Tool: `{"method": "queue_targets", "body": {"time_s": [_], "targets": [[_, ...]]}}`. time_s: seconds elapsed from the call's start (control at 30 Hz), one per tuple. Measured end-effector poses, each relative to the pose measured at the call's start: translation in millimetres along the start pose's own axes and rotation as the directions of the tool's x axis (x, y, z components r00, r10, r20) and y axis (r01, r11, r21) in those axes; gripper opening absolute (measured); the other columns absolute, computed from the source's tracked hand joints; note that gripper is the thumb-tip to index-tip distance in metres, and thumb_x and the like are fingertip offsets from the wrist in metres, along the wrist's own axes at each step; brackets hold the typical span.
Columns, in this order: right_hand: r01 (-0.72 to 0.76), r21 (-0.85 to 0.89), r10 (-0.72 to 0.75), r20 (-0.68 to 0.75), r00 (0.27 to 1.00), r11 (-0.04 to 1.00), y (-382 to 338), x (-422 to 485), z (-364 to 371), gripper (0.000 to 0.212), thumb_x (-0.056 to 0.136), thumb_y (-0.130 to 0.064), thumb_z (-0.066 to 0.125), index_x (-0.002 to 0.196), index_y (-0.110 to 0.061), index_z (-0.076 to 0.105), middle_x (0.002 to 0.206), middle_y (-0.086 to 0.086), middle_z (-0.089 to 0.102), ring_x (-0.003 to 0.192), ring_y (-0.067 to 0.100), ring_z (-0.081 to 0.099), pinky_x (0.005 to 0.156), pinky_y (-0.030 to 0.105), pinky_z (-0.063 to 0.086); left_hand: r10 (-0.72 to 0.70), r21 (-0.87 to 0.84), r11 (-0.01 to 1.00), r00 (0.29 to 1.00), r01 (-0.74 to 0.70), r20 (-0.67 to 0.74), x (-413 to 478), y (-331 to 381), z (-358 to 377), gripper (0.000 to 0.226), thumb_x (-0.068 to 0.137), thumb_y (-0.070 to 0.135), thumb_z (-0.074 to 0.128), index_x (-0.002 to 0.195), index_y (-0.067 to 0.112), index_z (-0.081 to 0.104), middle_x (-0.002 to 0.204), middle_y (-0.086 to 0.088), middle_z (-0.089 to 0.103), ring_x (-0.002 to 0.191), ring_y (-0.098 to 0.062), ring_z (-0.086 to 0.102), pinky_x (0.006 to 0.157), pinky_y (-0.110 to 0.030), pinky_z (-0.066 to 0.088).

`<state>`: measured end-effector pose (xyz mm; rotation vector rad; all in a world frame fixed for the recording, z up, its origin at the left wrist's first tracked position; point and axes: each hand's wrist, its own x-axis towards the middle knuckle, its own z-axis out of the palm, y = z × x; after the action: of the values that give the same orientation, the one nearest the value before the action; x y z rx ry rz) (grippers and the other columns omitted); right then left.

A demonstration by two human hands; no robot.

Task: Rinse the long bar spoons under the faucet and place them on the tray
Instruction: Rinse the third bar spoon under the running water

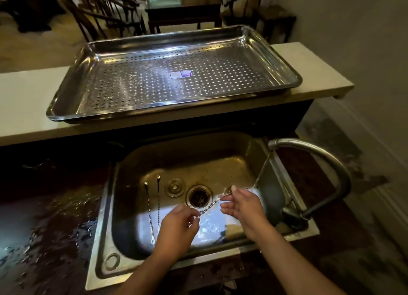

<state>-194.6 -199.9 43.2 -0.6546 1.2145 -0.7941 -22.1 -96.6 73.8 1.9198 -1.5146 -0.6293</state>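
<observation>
Though blurred by water (262, 173), bar spoon (211, 204)

Dim, warm light throws glare off the tray (132, 80) at twelve o'clock, glints on the wet counter (55, 217) at eight o'clock, and the edges bow and look perhaps slightly soft.

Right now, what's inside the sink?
Two bar spoons lie left of a stopper and the drain. Left hand and right hand hold a third spoon under the water. Floor beneath them is hidden.
</observation>
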Motion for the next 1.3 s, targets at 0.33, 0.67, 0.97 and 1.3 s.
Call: {"method": "queue_targets", "body": {"time_s": [0.33, 0.67, 0.97, 1.3], "targets": [[0.043, 0.116, -0.035, -0.073, 0.997, 0.992, 4.0, -8.5, 6.8, 0.014, 0.098, -0.01, 0.062, 0.089, 0.0, 0.068, 0.068, 0.014, 0.069, 0.056, 0.016, 0.067, 0.054, 0.026, 0.059, 0.011, -0.008, 1.0, 1.0, -0.011, 0.011, -0.6, 1.8, 2.3, 0.018, 0.076, 0.006, 0.072, 0.085, 0.021, 0.075, 0.071, 0.014, 0.056, 0.076, 0.001, 0.055, 0.064, -0.007, 0.037], [0.078, 0.09, -0.066, -0.122, 0.99, 0.993, 0.1, -16.5, 5.0, 0.011, 0.095, -0.008, 0.065, 0.09, 0.002, 0.067, 0.068, 0.014, 0.069, 0.057, 0.018, 0.068, 0.056, 0.026, 0.059, -0.014, -0.068, 0.998, 1.0, 0.016, 0.02, 1.1, 4.2, 6.5, 0.015, 0.078, 0.007, 0.072, 0.084, 0.021, 0.075, 0.076, 0.007, 0.062, 0.072, -0.005, 0.057, 0.063, -0.013, 0.04], [0.055, 0.13, -0.045, -0.073, 0.996, 0.99, 3.8, -15.8, 6.5, 0.015, 0.095, -0.012, 0.067, 0.089, 0.002, 0.067, 0.074, 0.018, 0.07, 0.061, 0.02, 0.069, 0.058, 0.028, 0.059, 0.009, -0.066, 0.998, 1.0, -0.009, -0.001, 3.1, 9.9, 7.0, 0.013, 0.079, 0.008, 0.072, 0.082, 0.02, 0.076, 0.072, 0.009, 0.062, 0.066, -0.002, 0.055, 0.063, -0.016, 0.041], [0.003, 0.212, 0.011, -0.061, 0.998, 0.977, 3.5, -16.0, 6.5, 0.008, 0.092, -0.007, 0.069, 0.09, 0.001, 0.067, 0.076, 0.017, 0.069, 0.063, 0.02, 0.069, 0.059, 0.027, 0.059, 0.002, -0.065, 0.998, 1.0, -0.002, 0.009, 4.1, 9.7, 7.6, 0.012, 0.08, 0.007, 0.072, 0.084, 0.018, 0.076, 0.075, 0.008, 0.063, 0.074, -0.003, 0.057, 0.063, -0.009, 0.038]]}}
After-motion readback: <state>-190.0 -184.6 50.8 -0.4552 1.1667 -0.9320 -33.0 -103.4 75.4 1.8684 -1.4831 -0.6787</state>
